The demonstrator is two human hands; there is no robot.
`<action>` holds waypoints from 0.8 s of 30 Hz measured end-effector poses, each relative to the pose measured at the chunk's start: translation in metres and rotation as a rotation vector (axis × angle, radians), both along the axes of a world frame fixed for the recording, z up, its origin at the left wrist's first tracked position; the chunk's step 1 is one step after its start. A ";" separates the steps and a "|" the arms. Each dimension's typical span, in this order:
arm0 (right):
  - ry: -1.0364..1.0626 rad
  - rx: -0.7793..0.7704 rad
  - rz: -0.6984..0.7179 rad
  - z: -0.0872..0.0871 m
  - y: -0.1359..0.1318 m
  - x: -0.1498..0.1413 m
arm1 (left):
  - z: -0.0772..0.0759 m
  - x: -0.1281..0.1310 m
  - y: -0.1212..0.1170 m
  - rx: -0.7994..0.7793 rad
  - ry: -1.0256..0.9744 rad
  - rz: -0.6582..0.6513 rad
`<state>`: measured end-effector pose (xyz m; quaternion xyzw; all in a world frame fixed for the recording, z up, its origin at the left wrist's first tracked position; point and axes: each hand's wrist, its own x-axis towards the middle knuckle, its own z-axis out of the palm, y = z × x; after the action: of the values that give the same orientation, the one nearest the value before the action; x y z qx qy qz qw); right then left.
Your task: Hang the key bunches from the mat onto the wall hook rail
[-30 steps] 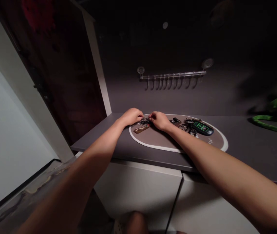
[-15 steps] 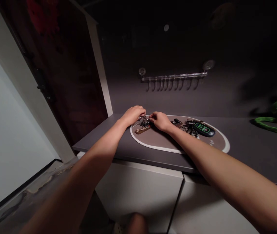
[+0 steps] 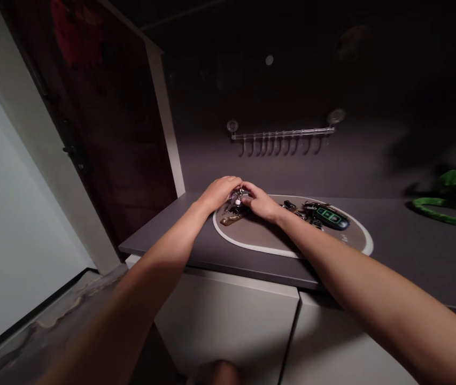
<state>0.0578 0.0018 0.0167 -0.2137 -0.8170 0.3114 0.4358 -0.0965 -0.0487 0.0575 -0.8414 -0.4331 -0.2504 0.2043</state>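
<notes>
My left hand point(image 3: 223, 192) is bent over the left end of an oval mat, its fingers closed on a bunch of keys point(image 3: 238, 202) that hangs low under the fingertips. Opposite it, my right hand point(image 3: 263, 204) reaches in with thumb and fingers apart; its fingertips meet those of the left hand at the top of the bunch. Whether they touch the keys, I cannot tell. A brown strap-like piece point(image 3: 230, 220) lies below the bunch. Right of my hands, more keys point(image 3: 311, 211) lie beside a dark key fob point(image 3: 332, 217) with green-outlined buttons.
The brown mat point(image 3: 268, 230) with a white rim lies on a grey countertop point(image 3: 211, 256) above white cabinet doors point(image 3: 231, 315). A clear rail with several hooks point(image 3: 284, 133) is fixed to the back wall. Green and purple decoration point(image 3: 452, 200) sits at right; a dark door point(image 3: 123, 133) stands left.
My right hand has moved slightly left and its fingers have spread from a pinch, now meeting the left fingertips. The bunch under my left hand shows more clearly. The view has tilted up slightly.
</notes>
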 end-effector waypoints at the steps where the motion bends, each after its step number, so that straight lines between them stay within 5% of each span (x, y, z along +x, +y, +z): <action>1: 0.003 0.003 0.012 0.000 0.000 0.000 | 0.000 0.001 -0.001 0.006 -0.019 -0.010; 6: -0.011 0.116 -0.025 0.003 0.000 0.001 | 0.002 0.001 -0.003 0.004 -0.093 -0.034; 11: -0.166 0.289 -0.260 0.010 -0.003 0.005 | 0.003 -0.002 -0.003 0.017 -0.109 0.018; 16: -0.127 0.305 -0.437 0.017 -0.008 0.010 | 0.004 -0.006 -0.002 0.025 -0.113 0.107; 24: -0.117 0.295 -0.450 0.023 -0.017 0.011 | -0.002 -0.005 0.007 0.062 -0.271 0.144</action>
<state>0.0684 -0.0152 0.0398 -0.3416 -0.8093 0.0716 0.4725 -0.1016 -0.0421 0.0554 -0.7600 -0.5081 -0.3594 0.1874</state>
